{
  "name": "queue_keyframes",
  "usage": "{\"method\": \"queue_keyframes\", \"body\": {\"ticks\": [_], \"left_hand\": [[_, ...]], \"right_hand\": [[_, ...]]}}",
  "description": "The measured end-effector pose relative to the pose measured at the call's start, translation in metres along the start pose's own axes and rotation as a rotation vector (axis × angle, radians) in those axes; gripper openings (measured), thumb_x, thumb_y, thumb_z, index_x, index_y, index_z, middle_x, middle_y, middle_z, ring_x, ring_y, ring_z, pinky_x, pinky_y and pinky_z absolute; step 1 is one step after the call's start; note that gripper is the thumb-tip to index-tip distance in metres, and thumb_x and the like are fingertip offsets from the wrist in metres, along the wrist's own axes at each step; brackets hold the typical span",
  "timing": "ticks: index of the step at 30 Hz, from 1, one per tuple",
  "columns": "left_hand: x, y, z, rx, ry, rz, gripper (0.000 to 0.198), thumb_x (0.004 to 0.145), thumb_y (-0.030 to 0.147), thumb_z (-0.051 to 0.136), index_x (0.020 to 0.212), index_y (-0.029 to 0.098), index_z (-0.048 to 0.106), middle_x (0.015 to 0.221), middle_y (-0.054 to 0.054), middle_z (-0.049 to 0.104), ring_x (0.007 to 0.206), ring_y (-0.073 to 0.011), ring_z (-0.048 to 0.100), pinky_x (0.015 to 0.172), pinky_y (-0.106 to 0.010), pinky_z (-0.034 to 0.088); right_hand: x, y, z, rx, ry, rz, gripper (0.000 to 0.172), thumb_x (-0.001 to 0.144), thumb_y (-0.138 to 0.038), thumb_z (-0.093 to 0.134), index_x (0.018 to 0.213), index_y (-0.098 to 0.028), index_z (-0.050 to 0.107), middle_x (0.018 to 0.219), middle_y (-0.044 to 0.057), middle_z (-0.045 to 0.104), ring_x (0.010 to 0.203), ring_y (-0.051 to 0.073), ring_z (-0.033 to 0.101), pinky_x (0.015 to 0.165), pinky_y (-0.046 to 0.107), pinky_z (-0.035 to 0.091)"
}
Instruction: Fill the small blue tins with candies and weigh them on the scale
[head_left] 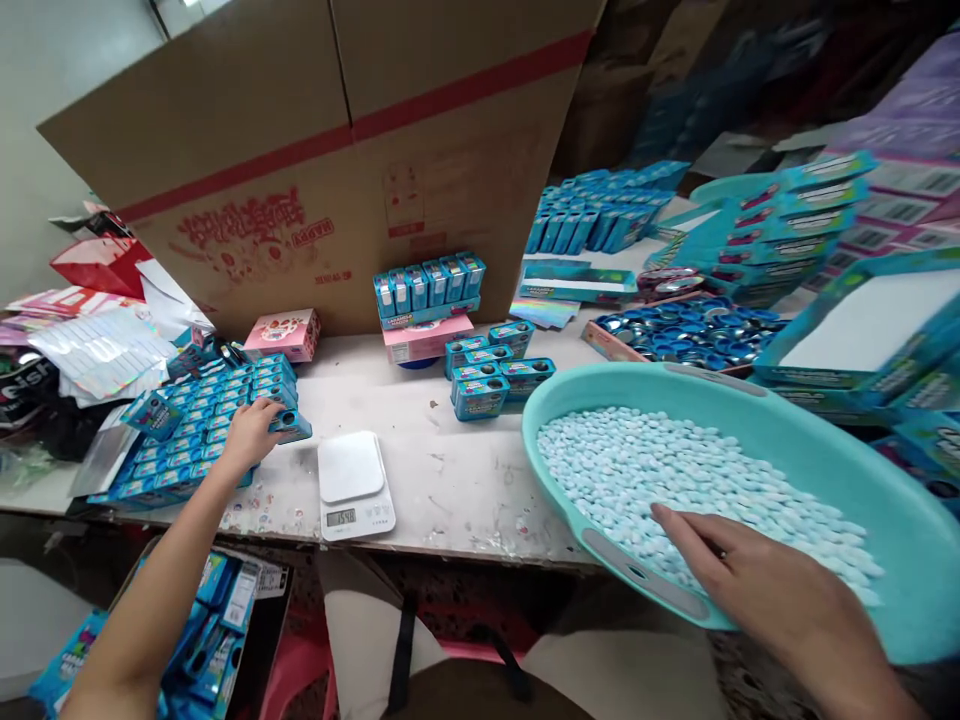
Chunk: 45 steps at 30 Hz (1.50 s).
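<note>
My left hand (255,432) grips a small blue candy tin (294,426) at the right edge of a block of tightly packed blue tins (187,430). To the right of that hand lies a white digital scale (352,485) with nothing on its plate and digits on its display. A turquoise basin (787,395) holds a layer of pale blue candies (645,460). Over the basin's near side is my right hand (757,570), thumb and fingers drawn together close to the candies; whatever lies between them is hidden.
Several blue tins (480,395) stand mid-table, beside a filled display tray (429,290) on a pink box. A tall cardboard carton (300,190) walls off the back. Round lids fill a shallow box (682,330) behind the basin. Below left, a carton (217,610) holds more tins.
</note>
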<state>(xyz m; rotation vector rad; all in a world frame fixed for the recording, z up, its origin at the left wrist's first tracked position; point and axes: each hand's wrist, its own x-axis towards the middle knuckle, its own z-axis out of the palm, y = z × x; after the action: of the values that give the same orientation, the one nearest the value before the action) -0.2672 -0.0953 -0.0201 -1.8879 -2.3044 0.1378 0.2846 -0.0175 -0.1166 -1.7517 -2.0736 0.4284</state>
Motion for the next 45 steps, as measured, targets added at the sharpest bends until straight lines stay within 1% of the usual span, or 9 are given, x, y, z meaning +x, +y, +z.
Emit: {"method": "queue_keyframes", "body": {"ticks": [7,13,16,20,24,29,34,38,45], "left_hand": [[0.04,-0.05,0.033,0.075,-0.065,-0.012,0.034,0.074,0.036,0.057,0.102,0.018,0.061,0.106,-0.014,0.063,0.1,-0.0301,0.057,0.088,-0.039,0.043],[0.039,-0.041,0.033,0.216,0.254,-0.098,0.04,0.072,0.038,0.058,0.105,0.016,0.055,0.104,-0.017,0.055,0.101,-0.0362,0.05,0.081,-0.045,0.043],[0.053,0.011,0.019,0.108,0.337,0.056,0.037,0.077,0.044,0.056,0.101,0.016,0.055,0.103,-0.015,0.055,0.101,-0.0346,0.05,0.086,-0.046,0.042],[0.081,0.133,0.008,-0.198,0.37,0.338,0.037,0.082,0.048,0.053,0.104,0.018,0.052,0.103,-0.012,0.057,0.101,-0.0283,0.052,0.091,-0.042,0.042],[0.101,0.245,0.022,-0.347,0.374,0.421,0.04,0.084,0.043,0.054,0.114,0.017,0.049,0.112,-0.015,0.056,0.107,-0.0284,0.051,0.092,-0.042,0.042],[0.104,0.301,0.049,-0.301,0.299,0.394,0.045,0.078,0.029,0.064,0.119,0.018,0.049,0.132,-0.018,0.046,0.123,-0.035,0.041,0.097,-0.05,0.038],[0.091,0.305,0.055,-0.326,0.235,0.35,0.023,0.081,0.014,0.054,0.103,0.019,0.056,0.125,-0.017,0.052,0.117,-0.0306,0.047,0.093,-0.048,0.042],[0.08,0.292,0.051,-0.369,0.14,0.358,0.03,0.082,0.008,0.046,0.108,0.019,0.056,0.107,-0.012,0.06,0.102,-0.024,0.056,0.087,-0.041,0.047],[0.014,0.18,0.011,-0.585,0.343,0.182,0.041,0.083,0.024,0.054,0.123,0.018,0.049,0.118,-0.011,0.057,0.111,-0.0227,0.053,0.096,-0.038,0.045]], "right_hand": [[0.004,-0.003,0.004,-0.001,-0.033,0.034,0.035,0.078,-0.051,0.046,0.067,-0.028,0.07,0.078,0.005,0.072,0.067,0.025,0.066,0.05,0.031,0.042],[0.004,-0.01,0.001,0.016,0.069,-0.059,0.039,0.085,-0.047,0.042,0.067,-0.026,0.069,0.073,0.004,0.072,0.065,0.021,0.066,0.051,0.028,0.039],[0.003,-0.017,-0.006,0.01,0.054,-0.08,0.039,0.088,-0.043,0.04,0.068,-0.024,0.067,0.073,0.004,0.071,0.066,0.019,0.065,0.051,0.026,0.037],[-0.001,-0.021,-0.014,0.009,0.034,-0.094,0.039,0.091,-0.04,0.039,0.071,-0.023,0.067,0.073,0.004,0.069,0.068,0.018,0.064,0.052,0.025,0.035],[-0.004,-0.021,-0.018,0.027,0.028,-0.111,0.037,0.093,-0.037,0.039,0.073,-0.022,0.066,0.076,0.003,0.069,0.073,0.018,0.065,0.058,0.026,0.038],[-0.006,-0.018,-0.019,0.056,0.044,-0.156,0.037,0.093,-0.036,0.038,0.072,-0.022,0.065,0.074,0.003,0.069,0.07,0.017,0.065,0.058,0.026,0.038],[-0.012,-0.011,-0.014,0.088,0.069,-0.199,0.037,0.092,-0.041,0.039,0.076,-0.023,0.067,0.079,0.004,0.071,0.072,0.019,0.066,0.058,0.027,0.039],[-0.014,-0.009,-0.011,0.081,0.076,-0.192,0.037,0.09,-0.042,0.04,0.076,-0.023,0.069,0.081,0.004,0.072,0.069,0.018,0.065,0.056,0.027,0.038],[-0.016,-0.013,-0.012,0.014,0.067,-0.136,0.039,0.09,-0.042,0.04,0.078,-0.021,0.07,0.082,0.006,0.072,0.068,0.018,0.063,0.056,0.027,0.035]]}}
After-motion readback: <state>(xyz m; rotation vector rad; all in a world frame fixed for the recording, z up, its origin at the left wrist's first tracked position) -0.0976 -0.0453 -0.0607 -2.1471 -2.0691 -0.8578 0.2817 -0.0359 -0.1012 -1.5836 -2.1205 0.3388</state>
